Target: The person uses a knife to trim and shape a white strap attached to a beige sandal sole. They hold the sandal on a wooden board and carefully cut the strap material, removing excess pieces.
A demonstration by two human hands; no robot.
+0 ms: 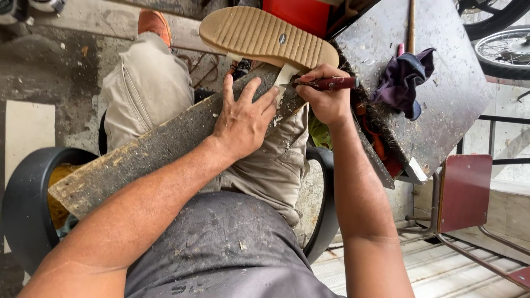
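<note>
A tan ribbed shoe sole (265,36) lies on the far end of a worn wooden board (149,152) that rests across my lap. My left hand (243,118) presses flat on the board just below the sole, fingers spread. My right hand (326,96) grips a knife with a dark red handle (331,83). Its pale blade (285,74) meets the sole's near edge, beside a small pale tab sticking out from it.
A dirty dark work table (430,105) stands to the right with a purple rag (403,77) on it. A red stool (466,190) stands further right, a bicycle wheel (505,49) beyond. I sit in a black chair (25,204). A red box (298,14) is behind the sole.
</note>
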